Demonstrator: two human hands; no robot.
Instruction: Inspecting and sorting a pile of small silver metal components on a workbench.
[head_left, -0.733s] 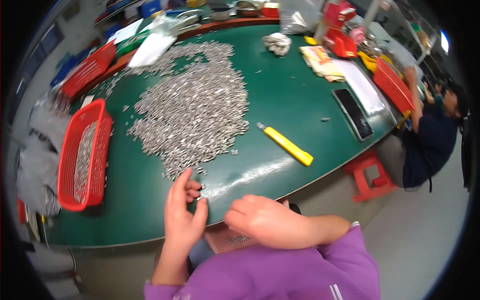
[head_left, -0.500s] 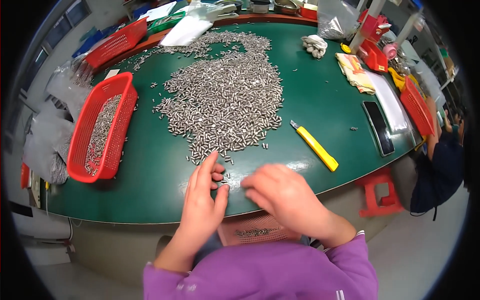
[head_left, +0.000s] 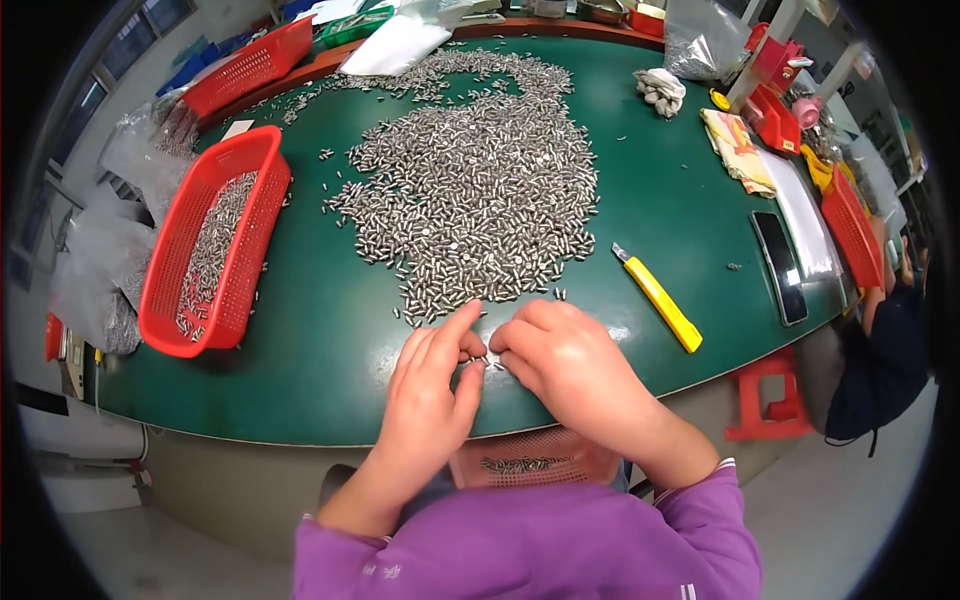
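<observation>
A big heap of small silver metal pins (head_left: 480, 190) covers the middle of the green table (head_left: 330, 350). My left hand (head_left: 430, 400) and my right hand (head_left: 570, 365) meet at the near edge of the heap, fingertips together over a few pins (head_left: 487, 360) on the table. Both hands pinch at these small pins. Below the table edge, in my lap, a pink mesh basket (head_left: 530, 465) holds several pins.
A red basket (head_left: 180, 300) with pins lies at the left, another red basket (head_left: 250, 65) at the far left. A yellow utility knife (head_left: 660, 300) lies right of my hands, a black phone (head_left: 780, 265) further right. A seated person (head_left: 885, 340) is at the right edge beside a red stool (head_left: 770, 395).
My head has tilted so the view shifted down the table. Both hands moved forward from the table edge onto the near end of the pin heap and came together.
</observation>
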